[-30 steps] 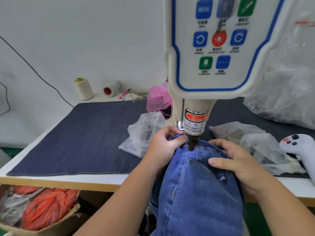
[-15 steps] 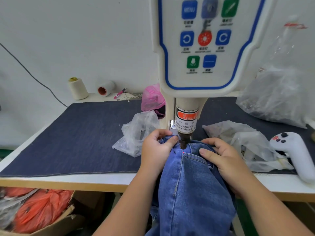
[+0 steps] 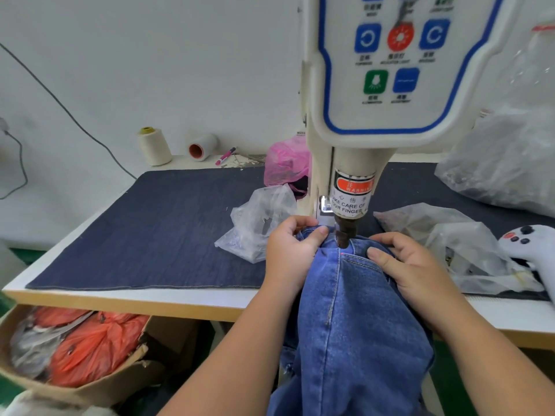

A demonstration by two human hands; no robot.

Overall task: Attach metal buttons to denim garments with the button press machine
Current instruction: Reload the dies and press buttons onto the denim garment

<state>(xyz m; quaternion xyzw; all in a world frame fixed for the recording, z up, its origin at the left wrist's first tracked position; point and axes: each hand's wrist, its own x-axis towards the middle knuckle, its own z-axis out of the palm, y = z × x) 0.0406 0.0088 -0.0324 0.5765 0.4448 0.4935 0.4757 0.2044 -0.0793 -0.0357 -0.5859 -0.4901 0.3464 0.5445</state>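
Both forearms reach forward to the button press machine [image 3: 387,85]. The left hand [image 3: 289,253] pinches the bunched top edge of the blue denim garment [image 3: 354,319] just left of the dark punch [image 3: 344,235]. The right hand [image 3: 417,265] grips the fabric on the other side, thumb flat on top. Punch tip seems to touch the denim.

Both forearms come up from the bottom edge and angle in toward each other. Left hand [image 3: 289,253] has its fingers curled over, thumb stretched out to the right and pinching down. Right hand [image 3: 416,270] lies flatter, palm down, thumb pointing left, fingers bent around the far side. The thumbs sit near each other, apart.
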